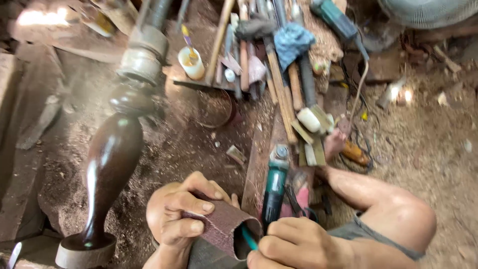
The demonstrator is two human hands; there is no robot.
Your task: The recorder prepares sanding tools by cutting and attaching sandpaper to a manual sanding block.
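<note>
My left hand [177,214] grips a rolled sheet of reddish-brown sandpaper [226,225], curled into a tube. My right hand [294,244] is closed beside the tube's open end, pinching a thin teal stick [247,238] that pokes into or by the roll. Just beyond my right hand lies a green angle grinder [274,184] on the sawdust floor. To the left, a dark turned wooden leg [112,164] is mounted on a lathe, its surface glossy.
A wooden board holds several chisels and handles [279,79], a blue rag [293,40] and a white cup with a brush [191,62]. My bare knee [393,214] and foot [333,142] rest on the right. Sawdust covers the ground. A fan [428,10] sits top right.
</note>
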